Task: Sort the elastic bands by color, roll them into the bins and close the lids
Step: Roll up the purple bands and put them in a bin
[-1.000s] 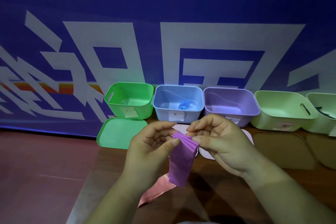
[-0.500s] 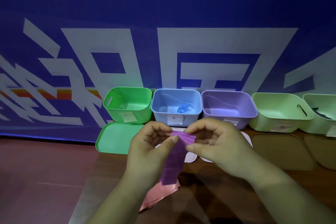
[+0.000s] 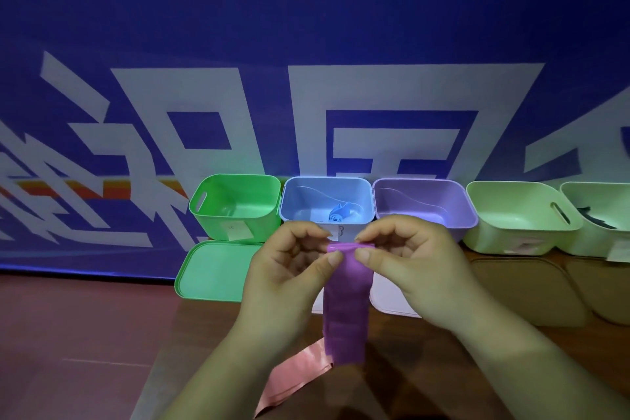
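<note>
Here, wooden table (image 3: 511, 368), blue banner (image 3: 306, 27) behind

Five bins, three bands, several lids and my two hands.

I count five open bins in a row: one green bin (image 3: 235, 206), one blue bin (image 3: 325, 201), one purple bin (image 3: 422, 203) and two pale green bins (image 3: 518, 218) (image 3: 603, 215), the last cut off by the frame edge. Three elastic bands show: a purple band (image 3: 346, 300), a pink band (image 3: 293, 382) and a rolled blue band (image 3: 341, 213). One green lid (image 3: 214, 271) is plain; a pale lid (image 3: 388, 297) and two brown lids (image 3: 521, 286) (image 3: 603, 283) are partly hidden. Two hands: left hand (image 3: 286, 280), right hand (image 3: 419, 269).
</note>
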Demonstrator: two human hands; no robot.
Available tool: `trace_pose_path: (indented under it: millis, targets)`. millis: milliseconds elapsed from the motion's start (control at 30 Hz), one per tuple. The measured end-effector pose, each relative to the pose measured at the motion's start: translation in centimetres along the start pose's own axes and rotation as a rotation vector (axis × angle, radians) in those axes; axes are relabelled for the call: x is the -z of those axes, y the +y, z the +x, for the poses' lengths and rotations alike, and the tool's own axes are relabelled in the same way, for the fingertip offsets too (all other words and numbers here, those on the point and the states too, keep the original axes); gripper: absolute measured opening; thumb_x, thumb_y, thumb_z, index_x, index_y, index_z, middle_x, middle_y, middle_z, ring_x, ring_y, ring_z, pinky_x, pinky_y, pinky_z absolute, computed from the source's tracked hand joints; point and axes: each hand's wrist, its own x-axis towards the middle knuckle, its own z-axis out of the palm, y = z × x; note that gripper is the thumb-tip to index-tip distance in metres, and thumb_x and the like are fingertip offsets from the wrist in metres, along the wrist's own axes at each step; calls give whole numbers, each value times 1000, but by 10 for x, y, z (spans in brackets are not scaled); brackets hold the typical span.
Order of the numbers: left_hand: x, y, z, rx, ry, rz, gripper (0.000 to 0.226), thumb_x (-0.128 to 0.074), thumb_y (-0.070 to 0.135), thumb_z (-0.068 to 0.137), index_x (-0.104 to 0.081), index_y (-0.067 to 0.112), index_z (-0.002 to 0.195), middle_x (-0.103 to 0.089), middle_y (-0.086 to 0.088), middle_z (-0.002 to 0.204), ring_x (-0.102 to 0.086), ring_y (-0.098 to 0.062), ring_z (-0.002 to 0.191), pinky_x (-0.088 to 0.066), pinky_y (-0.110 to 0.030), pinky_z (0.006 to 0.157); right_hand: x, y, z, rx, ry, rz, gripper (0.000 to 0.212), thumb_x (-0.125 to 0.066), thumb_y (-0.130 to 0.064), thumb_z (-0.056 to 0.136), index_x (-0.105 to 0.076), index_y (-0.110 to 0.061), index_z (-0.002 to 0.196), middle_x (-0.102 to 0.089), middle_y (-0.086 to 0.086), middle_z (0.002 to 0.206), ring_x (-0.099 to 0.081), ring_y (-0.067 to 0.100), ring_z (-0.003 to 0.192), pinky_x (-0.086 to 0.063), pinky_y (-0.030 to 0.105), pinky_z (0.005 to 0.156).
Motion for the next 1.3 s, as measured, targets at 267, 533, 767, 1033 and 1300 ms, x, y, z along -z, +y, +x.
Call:
trace_pose_path:
  millis: [267,533,767,1033,1300]
  targets:
    - [8,-2,0,-80,-174,310,25,-67,12,85,-72,33,96,-70,1,97,-66,-19,92,-52,-28,84,7,0,5,-193,7,202,23,-73,7,78,-75,-16,82,-69,7,74,-64,16,69,-55,28,68]
    - [5,1,-1,48,-128,234,38,-76,-6,78,-77,29,93,-77,3,86,-71,-11,83,-53,-20,78,6,1,1,-264,-16,285,23,-70,8,79,-74,-14,83,-69,8,77,-64,18,72,-54,37,76]
    - [0,4,0,173,-62,79,32,-73,-14,75,-79,16,83,-76,-8,81,-71,-13,75,-54,-19,71,13,4,-5,-15,-54,-14,28,-78,-3,79,-74,-27,93,-74,1,95,-70,15,81,-56,31,79]
    - [-2,5,0,268,-84,-7,24,-69,-16,77,-74,3,93,-76,-10,78,-70,-12,71,-54,-17,65,24,8,-9,127,-93,-382,37,-85,-20,73,-71,-43,98,-72,-16,99,-69,8,95,-55,27,87]
    - [-1,2,2,280,-106,-28,27,-71,-15,75,-75,3,95,-74,-21,89,-69,-18,76,-57,-22,71,25,17,-6,61,-86,-312,31,-80,-20,80,-71,-43,98,-74,-14,93,-70,8,88,-56,29,84]
